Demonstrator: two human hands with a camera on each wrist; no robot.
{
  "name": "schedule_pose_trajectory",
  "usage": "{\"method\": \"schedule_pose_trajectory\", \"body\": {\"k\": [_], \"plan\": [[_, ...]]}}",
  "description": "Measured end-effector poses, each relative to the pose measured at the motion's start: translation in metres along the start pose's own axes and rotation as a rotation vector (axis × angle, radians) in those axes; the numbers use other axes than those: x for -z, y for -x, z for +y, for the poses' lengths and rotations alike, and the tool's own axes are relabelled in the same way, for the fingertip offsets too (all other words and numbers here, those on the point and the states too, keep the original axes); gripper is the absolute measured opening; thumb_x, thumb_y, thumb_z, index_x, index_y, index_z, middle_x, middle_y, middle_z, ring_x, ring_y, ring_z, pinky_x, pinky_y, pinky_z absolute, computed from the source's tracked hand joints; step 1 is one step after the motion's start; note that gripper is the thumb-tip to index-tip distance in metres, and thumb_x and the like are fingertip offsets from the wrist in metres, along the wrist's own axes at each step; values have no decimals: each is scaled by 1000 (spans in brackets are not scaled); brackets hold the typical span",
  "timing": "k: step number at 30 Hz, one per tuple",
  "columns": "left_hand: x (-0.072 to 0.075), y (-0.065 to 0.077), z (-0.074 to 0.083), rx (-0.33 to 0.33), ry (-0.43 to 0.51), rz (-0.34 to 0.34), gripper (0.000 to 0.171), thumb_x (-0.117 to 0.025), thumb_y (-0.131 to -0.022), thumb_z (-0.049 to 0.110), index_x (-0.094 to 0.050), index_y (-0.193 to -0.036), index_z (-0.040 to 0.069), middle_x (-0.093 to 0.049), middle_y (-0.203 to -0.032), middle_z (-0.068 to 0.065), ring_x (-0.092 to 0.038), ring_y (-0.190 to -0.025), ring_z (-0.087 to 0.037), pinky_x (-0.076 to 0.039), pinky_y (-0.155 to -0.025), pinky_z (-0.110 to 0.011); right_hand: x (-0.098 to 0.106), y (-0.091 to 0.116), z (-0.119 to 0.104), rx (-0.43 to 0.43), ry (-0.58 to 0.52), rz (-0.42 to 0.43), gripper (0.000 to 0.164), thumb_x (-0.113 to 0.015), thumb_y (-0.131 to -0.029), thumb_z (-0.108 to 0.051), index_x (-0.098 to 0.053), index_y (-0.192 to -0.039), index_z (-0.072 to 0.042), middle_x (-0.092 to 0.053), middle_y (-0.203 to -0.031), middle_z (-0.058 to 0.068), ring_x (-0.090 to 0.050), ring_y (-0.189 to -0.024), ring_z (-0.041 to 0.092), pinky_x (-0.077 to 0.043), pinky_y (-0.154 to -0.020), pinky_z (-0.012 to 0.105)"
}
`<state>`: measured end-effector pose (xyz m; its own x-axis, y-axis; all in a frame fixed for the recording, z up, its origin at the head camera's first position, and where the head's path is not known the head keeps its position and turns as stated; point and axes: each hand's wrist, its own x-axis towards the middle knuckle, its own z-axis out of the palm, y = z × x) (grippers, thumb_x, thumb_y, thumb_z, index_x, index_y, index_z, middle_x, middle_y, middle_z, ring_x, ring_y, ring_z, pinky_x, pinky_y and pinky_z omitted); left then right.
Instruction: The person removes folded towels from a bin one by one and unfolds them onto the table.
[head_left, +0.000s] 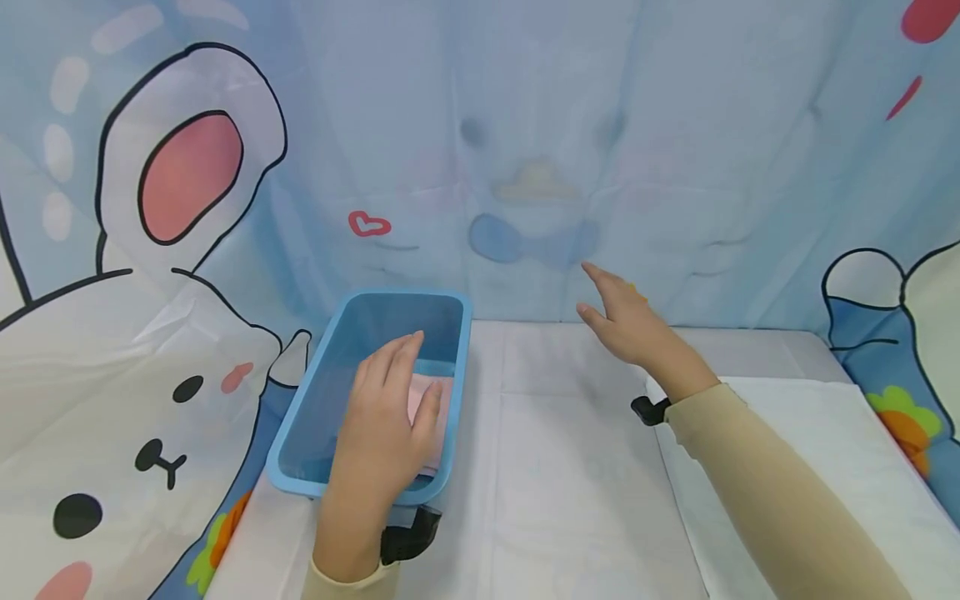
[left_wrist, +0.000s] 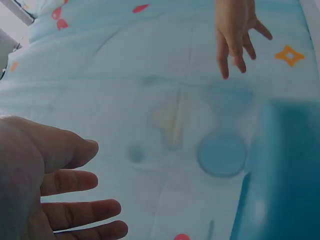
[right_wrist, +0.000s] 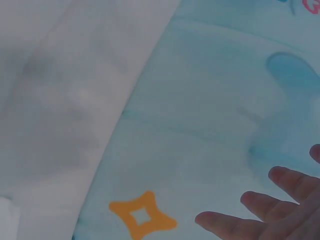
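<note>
A blue plastic basin stands on the left of the white table surface in the head view. Inside it lies a pale pink piece of something flat, partly covered by the left hand. That hand hovers over the basin with its fingers extended and holds nothing. In the left wrist view its fingers are spread apart, with the basin wall at the right. My right hand is raised over the table's back edge, fingers straight and holding nothing. Its fingers also show in the right wrist view.
A light blue cloth with cartoon prints hangs behind the table. A large printed rabbit covers its left side. On the right of the table lies a white sheet, beneath the right forearm. Each wrist wears a black strap piece.
</note>
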<state>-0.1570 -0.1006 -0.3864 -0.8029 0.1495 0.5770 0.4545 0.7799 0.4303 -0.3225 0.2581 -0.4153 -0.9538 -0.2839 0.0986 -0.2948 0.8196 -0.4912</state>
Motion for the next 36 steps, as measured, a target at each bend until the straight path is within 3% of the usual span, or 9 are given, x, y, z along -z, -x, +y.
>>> {"method": "schedule_pose_trajectory", "body": {"k": [7,15,21,30,36], "plan": [[14,20,-21,52,-65,-2,59,-73,-102,20,-54,-156,5,-58,-155,-15,-54,-143,-40,-49,-116,-62,-11,-8,-20,26,-25,-1,76,-48,-115,-42,-5,-175,-25,-15,-182,13,-15,-168,42,-20,-131,68],[27,42,-44,66,-180,9,59,-76,-98,20,-57,-151,3,-59,-152,-21,-50,-144,-44,-37,-119,-74,-19,-18,-40,70,-58,-16,74,-46,-115,-44,-5,-175,-29,-15,-182,10,-16,-168,39,-20,-132,66],[33,60,-58,83,-199,13,50,-75,-96,21,-64,-140,0,-60,-141,-23,-50,-133,-44,-38,-113,-69,-20,-26,-58,139,-76,1,77,-45,-113,-53,-8,-175,-26,-17,-182,9,-16,-169,38,-19,-133,64],[33,88,-77,123,-260,-87,45,-75,-97,32,-69,-132,4,-62,-137,-19,-47,-128,-40,-33,-110,-69,-27,-39,-93,221,-114,-19,77,-50,-113,-49,-12,-175,-24,-18,-182,4,-18,-169,33,-21,-134,59],[33,101,-85,110,-276,-125,48,-74,-98,42,-70,-128,5,-63,-133,-20,-48,-127,-40,-28,-112,-71,-36,-47,-117,269,-83,-31,78,-50,-112,-52,-11,-175,-26,-17,-182,4,-16,-169,32,-20,-135,58]]}}
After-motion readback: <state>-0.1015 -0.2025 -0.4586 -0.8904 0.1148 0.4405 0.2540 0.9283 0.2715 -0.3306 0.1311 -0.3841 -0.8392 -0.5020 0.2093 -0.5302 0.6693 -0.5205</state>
